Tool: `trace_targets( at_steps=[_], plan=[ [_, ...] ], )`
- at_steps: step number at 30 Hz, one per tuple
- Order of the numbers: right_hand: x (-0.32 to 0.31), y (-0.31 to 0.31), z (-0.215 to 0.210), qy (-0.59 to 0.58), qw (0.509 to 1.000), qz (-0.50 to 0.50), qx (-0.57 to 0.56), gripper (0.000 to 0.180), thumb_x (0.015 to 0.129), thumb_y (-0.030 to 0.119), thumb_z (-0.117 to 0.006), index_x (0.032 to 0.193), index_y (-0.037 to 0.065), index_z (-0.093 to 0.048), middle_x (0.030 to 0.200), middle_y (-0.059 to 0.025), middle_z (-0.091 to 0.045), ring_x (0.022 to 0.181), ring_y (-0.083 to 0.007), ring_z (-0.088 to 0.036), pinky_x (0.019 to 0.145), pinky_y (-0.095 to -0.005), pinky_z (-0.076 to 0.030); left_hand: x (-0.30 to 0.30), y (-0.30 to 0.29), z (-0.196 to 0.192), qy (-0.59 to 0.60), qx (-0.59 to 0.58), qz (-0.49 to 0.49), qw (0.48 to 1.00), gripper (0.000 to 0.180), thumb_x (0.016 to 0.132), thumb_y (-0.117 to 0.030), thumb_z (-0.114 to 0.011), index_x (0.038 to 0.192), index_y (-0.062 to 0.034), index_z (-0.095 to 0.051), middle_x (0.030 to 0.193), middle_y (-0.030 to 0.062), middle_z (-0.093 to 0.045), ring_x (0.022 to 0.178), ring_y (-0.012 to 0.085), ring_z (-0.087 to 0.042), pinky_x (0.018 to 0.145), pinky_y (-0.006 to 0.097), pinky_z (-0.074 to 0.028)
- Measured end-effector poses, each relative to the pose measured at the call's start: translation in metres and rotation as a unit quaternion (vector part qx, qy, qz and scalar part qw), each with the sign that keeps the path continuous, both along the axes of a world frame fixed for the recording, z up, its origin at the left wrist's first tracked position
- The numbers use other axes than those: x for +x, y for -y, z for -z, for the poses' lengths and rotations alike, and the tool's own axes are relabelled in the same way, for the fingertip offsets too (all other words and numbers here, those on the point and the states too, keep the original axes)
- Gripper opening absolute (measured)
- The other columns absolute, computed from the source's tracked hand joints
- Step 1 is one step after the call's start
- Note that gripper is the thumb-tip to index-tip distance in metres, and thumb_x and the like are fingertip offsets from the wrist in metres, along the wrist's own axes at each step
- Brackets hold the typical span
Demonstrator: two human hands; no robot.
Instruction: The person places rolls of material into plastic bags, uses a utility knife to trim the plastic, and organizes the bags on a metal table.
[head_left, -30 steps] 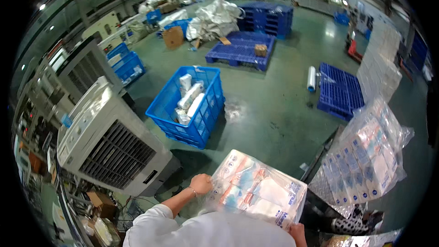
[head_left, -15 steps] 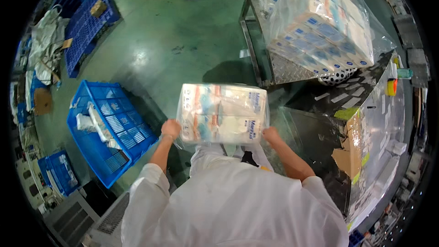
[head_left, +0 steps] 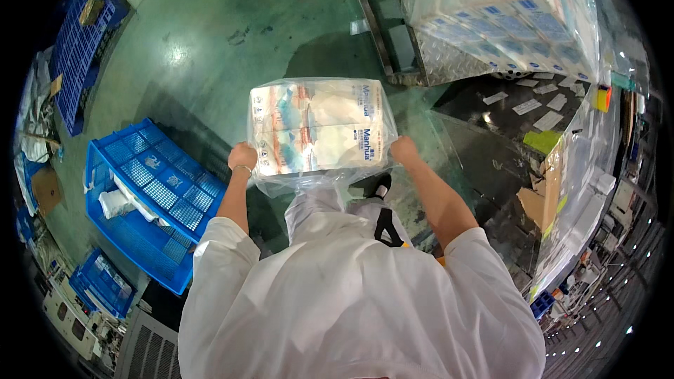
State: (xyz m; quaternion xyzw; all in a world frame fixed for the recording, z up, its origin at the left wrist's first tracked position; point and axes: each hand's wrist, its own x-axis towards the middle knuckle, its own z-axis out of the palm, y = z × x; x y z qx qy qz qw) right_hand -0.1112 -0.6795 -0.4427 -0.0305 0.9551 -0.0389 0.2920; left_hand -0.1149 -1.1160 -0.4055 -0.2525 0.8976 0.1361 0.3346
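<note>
In front of me is a bundle of tissue packs point(head_left: 319, 126), white with orange and blue print, inside a clear plastic bag point(head_left: 309, 181). My left hand point(head_left: 243, 156) is closed on the bag at the bundle's left side. At the right side my right hand point(head_left: 404, 149) grips the bag's plastic in a fist. Both arms reach forward, and the bundle hangs between the hands above the floor. Loose plastic gathers along its near edge.
A blue basket point(head_left: 140, 245) with white packs stands left. At the far right, a large bagged stack of packs point(head_left: 505, 28) rests on a metal stand point(head_left: 449, 63). A dark-topped table point(head_left: 512, 112) with scattered labels and torn cardboard point(head_left: 531, 207) is right; a blue pallet point(head_left: 74, 56) is far left.
The bundle has moved forward, with both hands still on its bag. My view has shifted, bringing the stacked packs closer. A dark shoe now shows below the bundle.
</note>
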Motion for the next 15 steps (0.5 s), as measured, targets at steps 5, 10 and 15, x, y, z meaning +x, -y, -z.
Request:
trace_targets(
  at_steps=[5, 10, 15],
  plan=[
    [0.017, -0.022, 0.001, 0.087, 0.989, -0.117, 0.013, 0.02, 0.07, 0.012, -0.047, 0.067, -0.002, -0.062, 0.083, -0.0196, -0.06, 0.084, -0.0331, -0.056, 0.074, -0.0396, -0.046, 0.01, -0.003, 0.018, 0.012, 0.017, 0.036, 0.999, 0.029, 0.079, -0.022, -0.04, 0.087, -0.0072, -0.063, 0.097, 0.0181, -0.059, 0.092, 0.0349, -0.056, 0.079, 0.041, -0.045],
    [-0.002, -0.019, -0.011, 0.159, 0.971, -0.18, -0.005, 0.022, 0.072, 0.012, -0.046, 0.069, -0.002, -0.062, 0.086, -0.0195, -0.06, 0.086, -0.0366, -0.056, 0.074, -0.0423, -0.045, -0.013, -0.007, 0.083, 0.043, 0.017, 0.11, 0.993, 0.03, 0.08, -0.022, -0.04, 0.086, -0.0042, -0.063, 0.098, 0.0158, -0.06, 0.094, 0.0342, -0.056, 0.079, 0.042, -0.045],
    [-0.01, -0.005, -0.043, 0.167, 0.976, 0.131, -0.055, 0.022, 0.075, 0.013, -0.045, 0.081, -0.001, -0.061, 0.091, -0.0202, -0.059, 0.087, -0.0354, -0.056, 0.073, -0.0415, -0.045, -0.025, 0.001, 0.091, 0.134, -0.031, 0.251, 0.958, 0.023, 0.079, -0.018, -0.045, 0.081, -0.0063, -0.065, 0.093, 0.0126, -0.062, 0.09, 0.0294, -0.058, 0.074, 0.039, -0.046]
  ],
)
